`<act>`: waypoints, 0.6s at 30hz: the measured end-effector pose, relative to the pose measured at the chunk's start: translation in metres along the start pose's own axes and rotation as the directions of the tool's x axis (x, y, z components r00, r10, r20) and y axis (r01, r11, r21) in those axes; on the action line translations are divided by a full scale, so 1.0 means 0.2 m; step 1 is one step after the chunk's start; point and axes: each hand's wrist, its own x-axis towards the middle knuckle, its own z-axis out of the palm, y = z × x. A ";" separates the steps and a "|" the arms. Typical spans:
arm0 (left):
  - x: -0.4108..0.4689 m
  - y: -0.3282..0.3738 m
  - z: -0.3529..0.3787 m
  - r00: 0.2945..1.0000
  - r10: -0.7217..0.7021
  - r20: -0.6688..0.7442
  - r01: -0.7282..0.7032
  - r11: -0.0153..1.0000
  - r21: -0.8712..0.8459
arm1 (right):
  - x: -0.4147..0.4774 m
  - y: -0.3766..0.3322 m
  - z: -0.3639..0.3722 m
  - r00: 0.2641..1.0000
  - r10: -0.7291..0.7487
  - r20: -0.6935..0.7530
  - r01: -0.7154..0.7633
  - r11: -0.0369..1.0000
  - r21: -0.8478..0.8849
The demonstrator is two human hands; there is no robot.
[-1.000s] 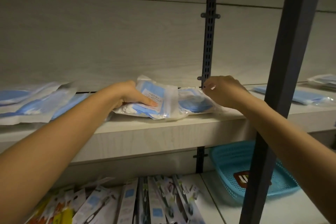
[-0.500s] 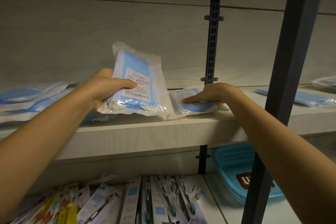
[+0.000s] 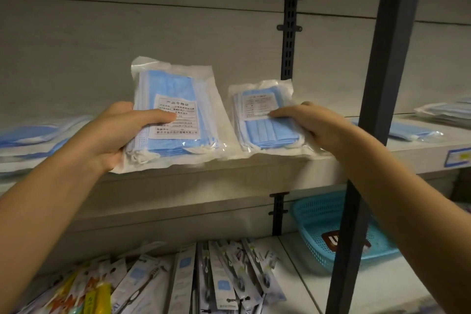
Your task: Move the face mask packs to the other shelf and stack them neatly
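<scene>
The left hand (image 3: 112,132) is gripping a larger face mask pack (image 3: 175,120), thumb across its label. The right hand (image 3: 313,125) is pinching a smaller face mask pack (image 3: 267,120) above the shelf (image 3: 229,176).

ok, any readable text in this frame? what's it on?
"产品合格证": label heading on left pack.
Lines below that heading: too small to read.
Label on right pack: blurred.
"U": sticker in basket, rest hidden by post.
Unreadable: shelf tag, lower-shelf packs.
</scene>
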 end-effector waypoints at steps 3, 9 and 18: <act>-0.08 0.00 0.02 0.996 -0.011 0.084 0.008 1.000 0.029 | -0.16 0.02 -0.03 0.999 0.040 0.024 -0.040 0.998 0.039; -0.31 -0.08 0.11 0.983 0.031 0.181 -0.036 0.999 0.025 | -0.50 0.13 -0.12 0.996 0.084 0.030 -0.086 0.994 0.067; -0.57 -0.05 0.31 0.962 0.082 0.260 -0.084 0.996 -0.004 | -0.83 0.23 -0.40 0.990 0.107 0.096 -0.115 0.990 0.082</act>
